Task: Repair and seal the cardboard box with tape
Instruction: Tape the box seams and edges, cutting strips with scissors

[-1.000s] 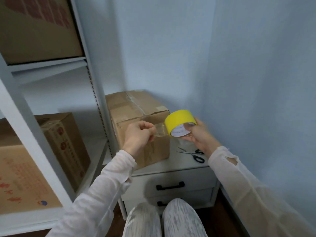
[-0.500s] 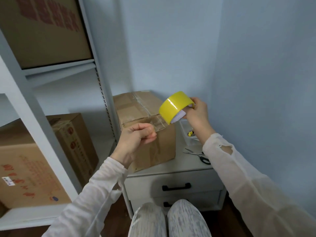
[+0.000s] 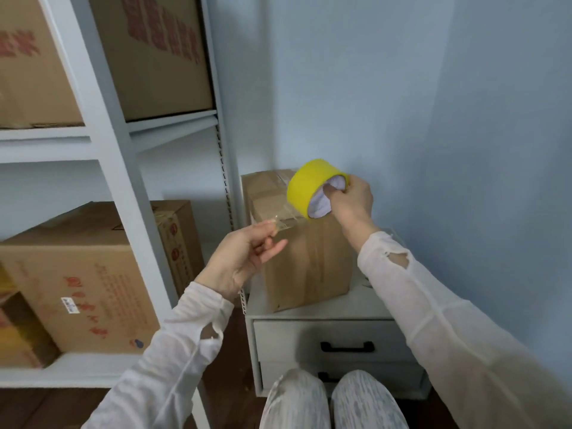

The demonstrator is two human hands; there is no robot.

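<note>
Your right hand (image 3: 351, 201) grips the yellow tape roll (image 3: 305, 188), fingers hooked into its core, just above the cardboard box (image 3: 306, 261), which sits on the drawer unit's surface (image 3: 356, 301) by the wall. Your left hand (image 3: 244, 258) pinches the free end of the clear strip (image 3: 288, 219) drawn from the roll. That strip is likely thin, limp and sticky, so hold it taut by its ends or it may fold onto itself. The box looks stiff and light; press along its seams.

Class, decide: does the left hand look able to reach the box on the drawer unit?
Probably yes: the left hand is close before the box with nothing between, though it pinches the tape end.
</note>
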